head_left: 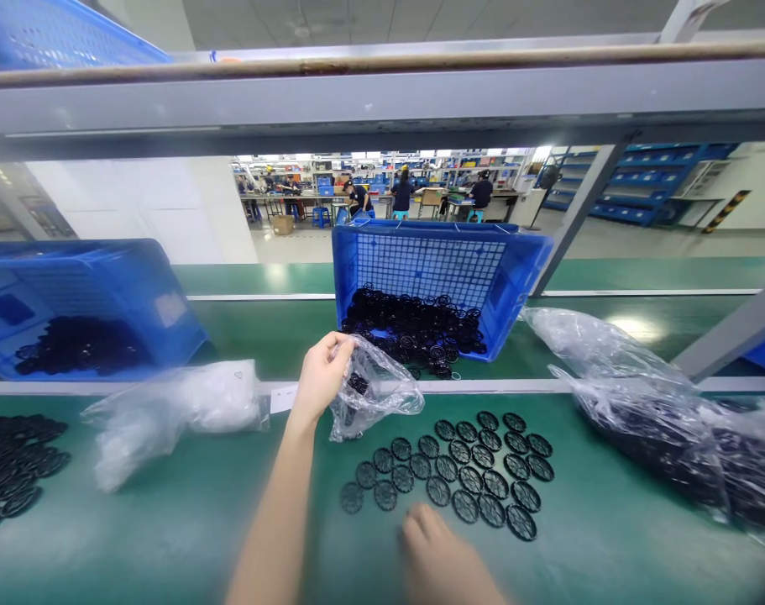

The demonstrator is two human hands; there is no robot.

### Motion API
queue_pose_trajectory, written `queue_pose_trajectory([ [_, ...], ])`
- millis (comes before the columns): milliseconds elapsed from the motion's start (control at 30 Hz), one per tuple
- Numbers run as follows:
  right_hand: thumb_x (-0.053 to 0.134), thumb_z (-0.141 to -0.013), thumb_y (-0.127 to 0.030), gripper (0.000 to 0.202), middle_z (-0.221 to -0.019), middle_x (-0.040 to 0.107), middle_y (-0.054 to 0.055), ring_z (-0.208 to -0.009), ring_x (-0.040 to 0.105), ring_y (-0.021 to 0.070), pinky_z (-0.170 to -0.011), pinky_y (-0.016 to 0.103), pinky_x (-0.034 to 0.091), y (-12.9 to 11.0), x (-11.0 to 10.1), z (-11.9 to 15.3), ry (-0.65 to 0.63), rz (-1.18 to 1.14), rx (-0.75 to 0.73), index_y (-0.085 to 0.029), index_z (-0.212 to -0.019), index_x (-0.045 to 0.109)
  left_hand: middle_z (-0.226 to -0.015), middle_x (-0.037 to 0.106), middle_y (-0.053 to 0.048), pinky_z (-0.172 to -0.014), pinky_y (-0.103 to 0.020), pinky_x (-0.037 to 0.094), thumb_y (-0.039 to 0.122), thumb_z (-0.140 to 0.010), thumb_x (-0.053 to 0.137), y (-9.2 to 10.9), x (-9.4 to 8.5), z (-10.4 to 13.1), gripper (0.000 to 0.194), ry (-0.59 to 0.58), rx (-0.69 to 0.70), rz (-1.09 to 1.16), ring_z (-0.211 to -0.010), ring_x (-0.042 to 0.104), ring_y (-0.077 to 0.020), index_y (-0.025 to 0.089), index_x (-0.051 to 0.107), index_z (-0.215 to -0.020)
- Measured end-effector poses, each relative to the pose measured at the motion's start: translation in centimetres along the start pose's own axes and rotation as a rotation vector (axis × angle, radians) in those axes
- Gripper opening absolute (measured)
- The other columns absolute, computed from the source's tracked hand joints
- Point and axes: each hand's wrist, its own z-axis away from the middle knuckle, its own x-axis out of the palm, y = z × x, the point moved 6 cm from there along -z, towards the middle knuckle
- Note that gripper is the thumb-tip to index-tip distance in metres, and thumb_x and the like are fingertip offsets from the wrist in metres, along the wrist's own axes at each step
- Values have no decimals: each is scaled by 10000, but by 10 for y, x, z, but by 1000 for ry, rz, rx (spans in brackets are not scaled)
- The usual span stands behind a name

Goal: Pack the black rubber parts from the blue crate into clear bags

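Observation:
My left hand (322, 376) pinches the rim of a clear plastic bag (382, 391), which hangs over the green table with some black pieces inside it. Low in the view, my right hand (436, 542) is smeared by motion, just below a spread of round black spoked parts (470, 479). Those parts lie flat in loose rows on the table. Whether the right fingers hold anything is not visible. Behind the bag, a tilted blue crate (445, 252) faces me, with a heap of similar black parts (413, 323) spilling towards its front edge.
Another blue crate (92, 269) with black parts stands at left. A white plastic bundle (218, 399) and a pile of black rings (17, 462) lie nearer. Large clear bags of black parts (672, 445) lie at right. A metal beam (382, 97) crosses above; people sit far behind.

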Motion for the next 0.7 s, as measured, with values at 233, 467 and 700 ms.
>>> queue_pose_trajectory([
  [233, 443, -853, -180, 453, -996, 547, 71, -677, 627, 169, -461, 225, 465, 21, -28, -33, 131, 6, 146, -204, -1306, 442, -511, 439, 63, -464, -178, 294, 461, -893, 568, -1, -1, -1, 274, 3, 3, -9, -473, 370, -84, 200, 645, -868],
  [467, 458, -822, -152, 345, -1000, 568, 93, -814, 633, 214, -403, 182, 411, 18, -11, -1, 184, 70, 111, -235, -1153, 511, -505, 437, 63, -452, -181, 285, 478, -879, 582, -2, -3, -2, 295, 13, 3, 21, -460, 377, -85, 191, 654, -873],
  [700, 405, -831, -137, 306, -971, 562, 55, -605, 578, 138, -415, 195, 402, 10, -28, -18, 137, -8, 89, -228, -1110, 490, -504, 437, 64, -444, -181, 278, 478, -879, 581, -3, -1, -2, 297, 1, -2, 41, -450, 356, -79, 189, 650, -878],
])
